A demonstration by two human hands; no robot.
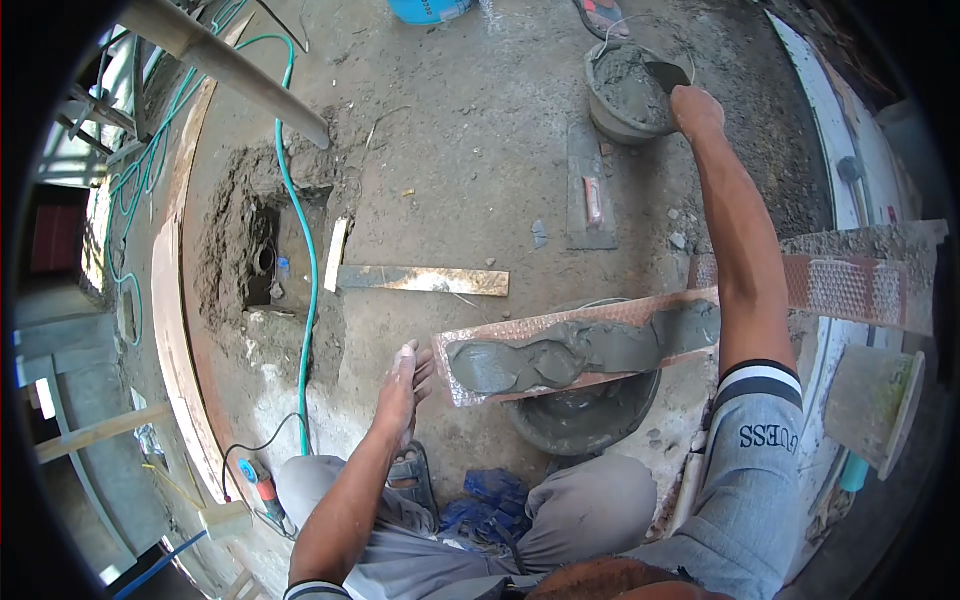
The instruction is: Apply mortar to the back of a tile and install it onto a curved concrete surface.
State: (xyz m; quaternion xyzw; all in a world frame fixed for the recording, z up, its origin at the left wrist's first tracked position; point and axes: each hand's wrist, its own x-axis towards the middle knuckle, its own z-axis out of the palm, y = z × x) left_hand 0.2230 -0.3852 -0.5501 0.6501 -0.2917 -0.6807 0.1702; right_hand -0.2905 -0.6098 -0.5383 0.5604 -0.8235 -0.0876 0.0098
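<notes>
My right hand (697, 108) is closed on a trowel, whose dark blade (666, 76) reaches into a bucket (640, 132) of wet grey mortar (628, 85). The trowel's handle is hidden in my fist. My left hand (403, 388) holds nothing; its fingers are stretched out beside the left end of a long tile strip (462, 394). Lumpy mortar (600, 348) covers much of that strip's textured, reddish face. Below it, a dark basin (585, 420) with mortar inside shows in part. My right forearm crosses over the strip's right part.
A float with a red handle (593, 200) lies on the concrete floor. Further left are a wooden board (425, 280), a dug pit (290, 265), a green hose (300, 220) and a slanting pole (240, 80). An angle grinder (265, 492) lies by my left knee. At right stands a tile piece (865, 405).
</notes>
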